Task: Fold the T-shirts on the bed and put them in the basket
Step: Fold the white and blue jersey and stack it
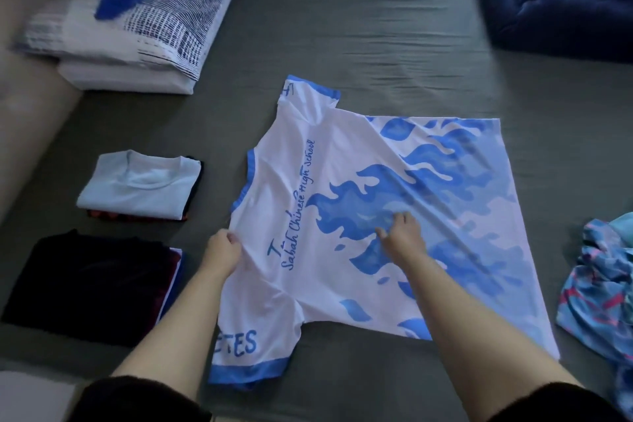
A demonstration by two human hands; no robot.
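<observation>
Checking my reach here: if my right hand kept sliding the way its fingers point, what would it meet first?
The right hand points up-left across the flame T-shirt; it would probably cross the blue lettering first, then the collar.

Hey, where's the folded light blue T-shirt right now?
In the head view the folded light blue T-shirt lies on the bed's left side, on a darker folded garment, just beyond the folded black stack and left of the white flame-print shirt.
</observation>
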